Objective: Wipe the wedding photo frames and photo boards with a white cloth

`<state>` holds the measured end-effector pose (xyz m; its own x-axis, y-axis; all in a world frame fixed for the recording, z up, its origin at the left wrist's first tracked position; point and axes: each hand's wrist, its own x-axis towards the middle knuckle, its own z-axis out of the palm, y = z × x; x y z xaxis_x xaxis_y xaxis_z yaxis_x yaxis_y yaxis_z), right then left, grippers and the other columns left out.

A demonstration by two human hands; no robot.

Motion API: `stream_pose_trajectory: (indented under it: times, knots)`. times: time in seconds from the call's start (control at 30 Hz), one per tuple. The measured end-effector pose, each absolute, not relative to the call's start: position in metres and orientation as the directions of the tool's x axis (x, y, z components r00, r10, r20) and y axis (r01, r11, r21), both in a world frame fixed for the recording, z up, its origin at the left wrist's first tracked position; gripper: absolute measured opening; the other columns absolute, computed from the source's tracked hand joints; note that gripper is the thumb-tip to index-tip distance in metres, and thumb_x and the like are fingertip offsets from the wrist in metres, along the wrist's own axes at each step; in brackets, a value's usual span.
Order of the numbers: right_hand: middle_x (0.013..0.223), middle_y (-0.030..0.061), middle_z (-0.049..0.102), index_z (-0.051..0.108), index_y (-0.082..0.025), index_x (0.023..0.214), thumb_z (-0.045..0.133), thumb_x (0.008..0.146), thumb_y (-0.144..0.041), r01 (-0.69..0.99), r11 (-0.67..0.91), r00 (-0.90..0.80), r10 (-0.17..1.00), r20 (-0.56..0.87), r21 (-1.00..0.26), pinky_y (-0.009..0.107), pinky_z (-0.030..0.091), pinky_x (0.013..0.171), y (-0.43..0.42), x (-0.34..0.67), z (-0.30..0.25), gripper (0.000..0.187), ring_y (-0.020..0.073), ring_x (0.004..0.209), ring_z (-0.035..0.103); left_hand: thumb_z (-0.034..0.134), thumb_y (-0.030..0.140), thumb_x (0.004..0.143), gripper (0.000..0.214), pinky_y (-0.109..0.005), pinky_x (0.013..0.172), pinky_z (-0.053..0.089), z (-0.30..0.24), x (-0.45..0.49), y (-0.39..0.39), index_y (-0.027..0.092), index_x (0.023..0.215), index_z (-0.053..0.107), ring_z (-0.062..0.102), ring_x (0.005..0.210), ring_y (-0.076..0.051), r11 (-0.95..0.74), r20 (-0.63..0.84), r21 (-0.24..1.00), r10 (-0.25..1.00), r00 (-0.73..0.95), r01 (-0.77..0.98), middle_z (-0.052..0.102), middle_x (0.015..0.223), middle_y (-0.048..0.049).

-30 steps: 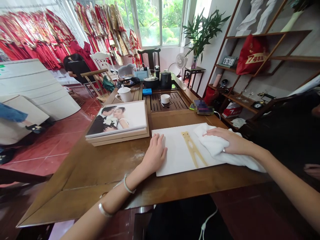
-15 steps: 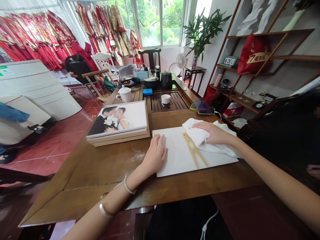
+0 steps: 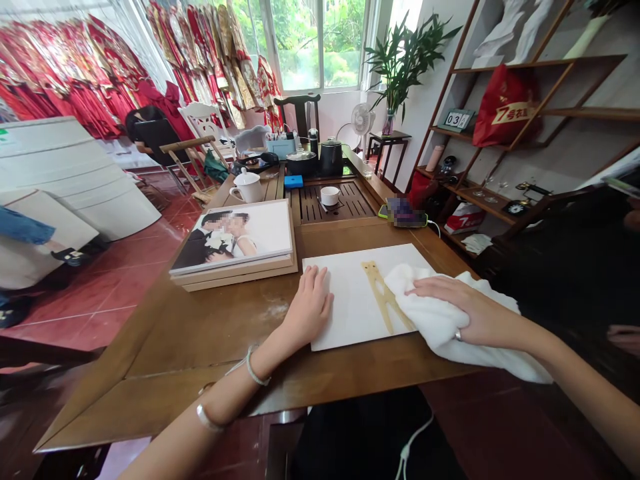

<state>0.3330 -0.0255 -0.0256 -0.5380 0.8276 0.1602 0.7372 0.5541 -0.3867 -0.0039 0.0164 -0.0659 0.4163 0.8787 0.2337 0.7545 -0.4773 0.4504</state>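
A white rectangular panel (image 3: 343, 293) lies flat on the wooden table, with a tan forked piece (image 3: 381, 293) on its upper face. My left hand (image 3: 309, 303) rests on the panel's left edge, fingers stretched out and holding nothing. Bunched under my right hand (image 3: 463, 310) is a white towel (image 3: 425, 313), gripped between palm and fingers. The towel covers the panel's right part and the lower right leg of the forked piece. Its loose end hangs past the table's front edge.
Left of the panel lies a stack of framed photos (image 3: 240, 237). Farther back are a lidded white cup (image 3: 249, 188), a slatted tea tray (image 3: 345, 208) with a small white cup (image 3: 329, 195), and a phone (image 3: 405, 215) on a cable. A dark-clothed person is at the far right.
My right hand has moved the towel toward me and to the right, from the panel's far side to its near right corner. My left hand stays on the left edge.
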Motion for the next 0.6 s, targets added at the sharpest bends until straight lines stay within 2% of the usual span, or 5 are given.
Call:
stream_pose_trajectory:
  times: [0.17, 0.3, 0.4, 0.5, 0.6]
  knots:
    - [0.125, 0.0095, 0.067, 0.064, -0.027, 0.119, 0.063, 0.065, -0.024, 0.776, 0.512, -0.486, 0.858, 0.168, -0.367, 0.058, 0.046, 0.104, 0.023, 0.324, -0.023, 0.055, 0.0381, 0.121, 0.058, 0.037, 0.027, 0.095, 0.05, -0.061, 0.116, 0.029, -0.063, -0.004, 0.016, 0.009, 0.142, 0.033, 0.023, 0.149, -0.036, -0.464, 0.215, 0.45, 0.886, 0.411, 0.763, 0.036, 0.151, -0.027]
    - [0.126, 0.0096, 0.067, 0.064, -0.025, 0.118, 0.066, 0.063, -0.025, 0.796, 0.504, -0.482, 0.863, 0.153, -0.336, 0.058, 0.045, 0.104, 0.063, 0.303, -0.023, 0.055, 0.0387, 0.122, 0.057, 0.037, 0.027, 0.095, 0.051, -0.059, 0.117, 0.028, -0.06, -0.003, 0.015, 0.009, 0.143, 0.032, 0.023, 0.149, -0.036, -0.459, 0.196, 0.451, 0.888, 0.417, 0.765, 0.035, 0.152, -0.0255]
    - [0.13, 0.0101, 0.065, 0.063, -0.023, 0.12, 0.07, 0.062, -0.026, 0.797, 0.494, -0.476, 0.868, 0.144, -0.348, 0.056, 0.044, 0.104, 0.084, 0.288, -0.023, 0.059, 0.0378, 0.122, 0.057, 0.037, 0.026, 0.095, 0.052, -0.059, 0.118, 0.027, -0.058, -0.003, 0.014, 0.005, 0.143, 0.033, 0.023, 0.149, -0.037, -0.45, 0.175, 0.443, 0.892, 0.418, 0.775, 0.035, 0.151, -0.0281]
    - [0.131, 0.0098, 0.065, 0.062, -0.023, 0.122, 0.071, 0.062, -0.024, 0.79, 0.474, -0.468, 0.876, 0.116, -0.389, 0.053, 0.046, 0.102, 0.096, 0.277, -0.021, 0.061, 0.0368, 0.122, 0.057, 0.037, 0.027, 0.095, 0.051, -0.06, 0.117, 0.028, -0.058, -0.003, 0.015, 0.008, 0.143, 0.032, 0.022, 0.149, -0.036, -0.466, 0.187, 0.439, 0.884, 0.429, 0.769, 0.035, 0.152, -0.0266]
    - [0.129, 0.0093, 0.066, 0.064, -0.024, 0.12, 0.071, 0.063, -0.024, 0.788, 0.488, -0.48, 0.869, 0.123, -0.376, 0.052, 0.047, 0.1, 0.094, 0.268, -0.019, 0.057, 0.0366, 0.12, 0.058, 0.037, 0.028, 0.096, 0.051, -0.059, 0.117, 0.028, -0.059, -0.003, 0.015, 0.011, 0.144, 0.032, 0.022, 0.15, -0.035, -0.466, 0.193, 0.445, 0.884, 0.426, 0.765, 0.036, 0.153, -0.0241]
